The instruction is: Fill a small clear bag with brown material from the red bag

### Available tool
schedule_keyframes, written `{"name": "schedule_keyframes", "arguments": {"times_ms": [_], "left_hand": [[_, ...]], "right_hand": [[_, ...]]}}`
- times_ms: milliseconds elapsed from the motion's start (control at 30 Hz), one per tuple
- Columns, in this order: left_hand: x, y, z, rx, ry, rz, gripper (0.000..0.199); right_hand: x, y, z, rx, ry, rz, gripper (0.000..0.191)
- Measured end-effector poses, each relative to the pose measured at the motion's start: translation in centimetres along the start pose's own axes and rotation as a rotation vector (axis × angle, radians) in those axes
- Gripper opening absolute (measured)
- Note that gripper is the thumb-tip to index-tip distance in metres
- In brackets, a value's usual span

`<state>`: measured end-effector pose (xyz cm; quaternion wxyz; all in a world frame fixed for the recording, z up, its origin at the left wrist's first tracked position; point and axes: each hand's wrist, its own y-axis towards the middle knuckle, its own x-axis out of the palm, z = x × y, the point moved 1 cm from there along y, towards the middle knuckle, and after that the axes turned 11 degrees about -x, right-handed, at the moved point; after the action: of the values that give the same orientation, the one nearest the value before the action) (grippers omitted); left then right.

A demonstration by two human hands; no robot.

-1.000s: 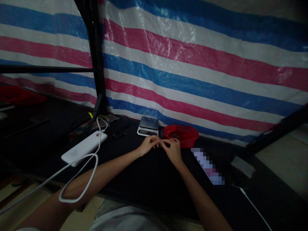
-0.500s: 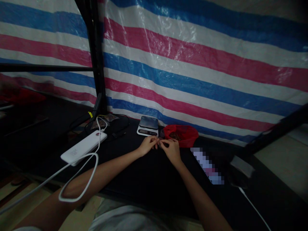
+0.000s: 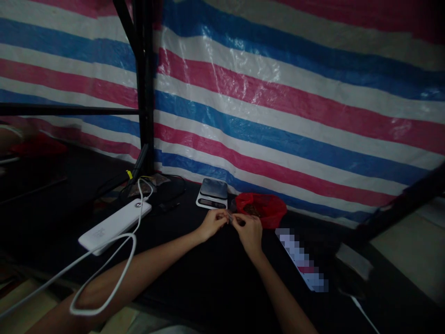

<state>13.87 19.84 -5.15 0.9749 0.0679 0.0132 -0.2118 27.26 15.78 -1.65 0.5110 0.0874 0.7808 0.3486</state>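
My left hand (image 3: pixel 212 223) and my right hand (image 3: pixel 248 228) meet over the dark table (image 3: pixel 194 273), fingertips pinched together on a small dark item (image 3: pixel 231 217) too dim to identify. Just beyond the hands sits a small kitchen scale (image 3: pixel 212 194) with a dark platform. To its right lies a red plastic bag (image 3: pixel 262 208) holding brownish pieces.
A white power bank (image 3: pixel 113 226) with a looping white cable (image 3: pixel 100 273) lies at the left. A black metal post (image 3: pixel 144 88) stands before the red, white and blue striped tarp (image 3: pixel 278 106). A blurred flat object (image 3: pixel 301 260) lies at the right.
The view has tilted up and shifted slightly, so everything sits lower in the frame. Both hands stay together at the same spot in front of the scale.
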Motion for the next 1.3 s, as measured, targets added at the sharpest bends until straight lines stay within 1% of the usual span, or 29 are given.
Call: {"name": "schedule_keyframes", "arguments": {"times_ms": [100,167,233,300,400,467,567,700,767,867,967,1167,1233,1300], "left_hand": [[0.2,-0.1,0.4,-0.005,-0.046,-0.038,0.012],[0.1,-0.1,0.3,-0.015,-0.038,-0.030,0.013],[0.0,0.0,0.0,-0.036,-0.009,-0.017,0.015],[-0.1,0.1,-0.4,-0.068,0.031,-0.073,0.023],[0.1,0.2,-1.0,-0.101,0.048,-0.209,0.040],[0.3,0.3,-1.3,-0.096,0.022,-0.229,0.047],[0.4,0.5,-1.6,-0.087,0.001,-0.213,0.051],[0.3,0.3,-1.5,-0.066,0.059,-0.182,0.047],[0.2,0.0,-1.3,-0.036,0.108,-0.155,0.043],[0.1,-0.4,-0.8,0.016,0.173,-0.151,0.035],[0.1,-0.5,-0.4,0.015,0.188,-0.139,0.029],[0.3,-0.4,-0.3,-0.046,0.179,-0.136,0.029],[0.5,-0.6,-0.3,-0.049,0.221,-0.143,0.028],[0.7,-0.9,-0.1,-0.040,0.281,-0.123,0.027]], "right_hand": [[0.0,0.0,0.3,0.066,0.029,-0.016,0.016],[0.1,0.0,0.4,0.112,0.048,-0.038,0.017],[0.1,-0.1,0.5,0.123,0.054,-0.056,0.018],[0.1,-0.2,0.4,0.108,0.043,-0.056,0.018],[0.2,-0.4,0.2,0.079,0.029,-0.038,0.019],[0.3,-0.5,0.0,0.044,0.042,-0.030,0.019],[0.3,-0.5,-0.2,0.002,0.050,-0.030,0.020],[0.0,-0.4,-0.1,-0.001,0.022,-0.076,0.019],[-0.2,-0.3,0.1,0.014,0.004,-0.095,0.018],[-0.3,-0.2,0.2,0.037,-0.017,-0.102,0.017],[-0.2,-0.1,0.1,0.036,-0.052,-0.090,0.017],[-0.2,-0.1,0.1,0.012,-0.065,-0.060,0.017],[-0.7,0.1,0.6,0.039,-0.065,-0.025,0.018],[-1.2,0.3,1.1,0.095,-0.060,0.017,0.018]]}}
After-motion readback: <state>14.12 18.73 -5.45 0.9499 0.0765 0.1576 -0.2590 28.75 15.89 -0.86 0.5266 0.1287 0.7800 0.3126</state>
